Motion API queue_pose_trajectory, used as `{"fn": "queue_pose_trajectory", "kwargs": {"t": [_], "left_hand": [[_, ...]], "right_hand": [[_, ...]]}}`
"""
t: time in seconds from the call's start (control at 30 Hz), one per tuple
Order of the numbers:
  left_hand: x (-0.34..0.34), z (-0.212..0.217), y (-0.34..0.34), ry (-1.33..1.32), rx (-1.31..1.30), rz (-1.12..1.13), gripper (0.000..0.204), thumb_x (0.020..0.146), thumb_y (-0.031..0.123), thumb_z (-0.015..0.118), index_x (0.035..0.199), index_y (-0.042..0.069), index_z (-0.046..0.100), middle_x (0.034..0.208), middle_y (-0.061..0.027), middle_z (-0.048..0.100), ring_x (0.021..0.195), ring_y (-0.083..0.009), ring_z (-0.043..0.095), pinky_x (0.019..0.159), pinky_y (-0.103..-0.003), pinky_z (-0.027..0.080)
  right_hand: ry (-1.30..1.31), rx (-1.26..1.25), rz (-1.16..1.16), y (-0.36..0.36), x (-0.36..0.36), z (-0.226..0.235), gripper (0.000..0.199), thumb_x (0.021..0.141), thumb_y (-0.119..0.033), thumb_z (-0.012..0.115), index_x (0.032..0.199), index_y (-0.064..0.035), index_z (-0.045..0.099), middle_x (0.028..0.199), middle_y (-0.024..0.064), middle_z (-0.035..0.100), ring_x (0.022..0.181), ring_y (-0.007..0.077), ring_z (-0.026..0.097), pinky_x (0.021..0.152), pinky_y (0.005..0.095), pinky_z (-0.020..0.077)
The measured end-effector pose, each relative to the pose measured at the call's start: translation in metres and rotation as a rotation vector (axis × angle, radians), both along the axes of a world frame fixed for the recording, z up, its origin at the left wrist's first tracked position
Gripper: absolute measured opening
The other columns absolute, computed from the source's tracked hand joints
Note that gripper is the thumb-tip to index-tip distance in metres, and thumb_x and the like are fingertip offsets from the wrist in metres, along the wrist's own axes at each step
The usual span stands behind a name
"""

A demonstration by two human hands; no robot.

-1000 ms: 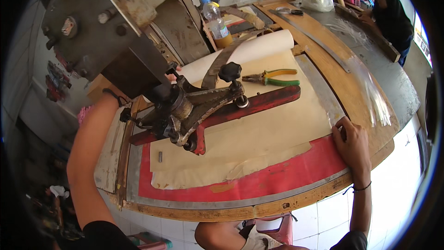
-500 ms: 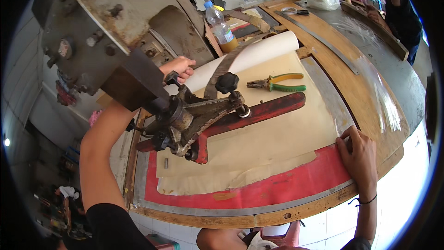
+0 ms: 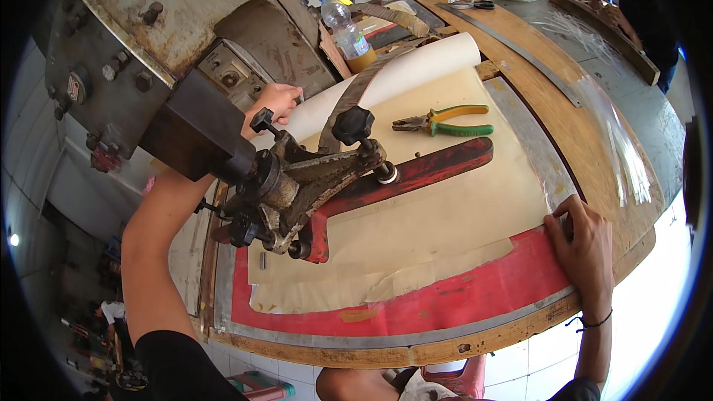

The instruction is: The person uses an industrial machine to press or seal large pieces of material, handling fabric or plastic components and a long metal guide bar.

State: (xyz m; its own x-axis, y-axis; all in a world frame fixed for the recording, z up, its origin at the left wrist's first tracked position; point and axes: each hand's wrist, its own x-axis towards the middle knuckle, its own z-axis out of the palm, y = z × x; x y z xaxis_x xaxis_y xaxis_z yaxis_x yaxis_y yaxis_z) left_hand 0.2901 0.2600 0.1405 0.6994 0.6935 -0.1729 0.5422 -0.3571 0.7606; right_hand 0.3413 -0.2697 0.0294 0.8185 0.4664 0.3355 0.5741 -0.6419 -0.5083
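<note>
My left hand (image 3: 276,102) reaches behind the dark machine head (image 3: 194,130), beside a white roll (image 3: 445,56). Its fingers are closed, with a small greyish bit showing at the fingertips that I cannot make out. My right hand (image 3: 587,249) rests at the right front of the worktable, fingers curled and thumb against the end of a red sheet (image 3: 445,297). Whatever lies in its grip is hidden. A tan sheet (image 3: 445,215) covers the middle, under a red L-shaped arm (image 3: 438,165) and a worn metal clamp with black knobs (image 3: 319,186). Yellow-and-green-handled pliers (image 3: 460,131) lie on it.
A blue-capped bottle (image 3: 345,30) stands behind the roll. A long metal strip (image 3: 520,56) and clear plastic strips (image 3: 624,160) lie on the wooden board to the right. Another person (image 3: 645,18) is at the far right. A small metal pin (image 3: 263,260) sits at the front left.
The view has shifted slightly, so the machine appears farther left. My left hand stays behind the machine and shows a little more. My right hand keeps its place on the table edge.
</note>
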Motion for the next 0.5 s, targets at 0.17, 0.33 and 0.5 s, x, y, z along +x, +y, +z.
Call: {"fn": "queue_pose_trajectory", "kwargs": {"t": [0.17, 0.33, 0.5], "left_hand": [[-0.011, 0.002, 0.006, -0.027, 0.158, 0.048, 0.025, 0.092, 0.017, 0.065, 0.108, -0.001, 0.062, 0.071, 0.0013, 0.048, 0.045, -0.0032, 0.032, 0.038, -0.023, 0.024], [-0.002, -0.001, 0.009, 0.01, 0.202, 0.03, 0.023, 0.091, 0.017, 0.066, 0.106, -0.001, 0.063, 0.068, 0.0015, 0.048, 0.044, -0.0038, 0.032, 0.038, -0.023, 0.023], [0.004, 0.003, 0.002, 0.024, 0.213, 0.022, 0.024, 0.091, 0.017, 0.067, 0.106, -0.002, 0.064, 0.066, 0.0022, 0.047, 0.043, -0.0039, 0.031, 0.037, -0.024, 0.022]], "right_hand": [[-0.01, 0.028, 0.033, -0.002, 0.0, -0.001, 0.017, 0.083, -0.017, 0.07, 0.083, -0.0063, 0.057, 0.069, 0.0092, 0.061, 0.061, 0.0275, 0.06, 0.06, 0.0393, 0.0458], [0.004, 0.009, 0.018, -0.001, 0.002, -0.003, 0.017, 0.083, -0.017, 0.07, 0.083, -0.0067, 0.057, 0.068, 0.0087, 0.06, 0.059, 0.0262, 0.059, 0.058, 0.0382, 0.0446], [0.006, 0.008, 0.012, -0.004, 0.002, -0.001, 0.017, 0.083, -0.017, 0.07, 0.083, -0.0067, 0.057, 0.067, 0.0081, 0.059, 0.057, 0.0247, 0.057, 0.056, 0.0372, 0.0434]]}}
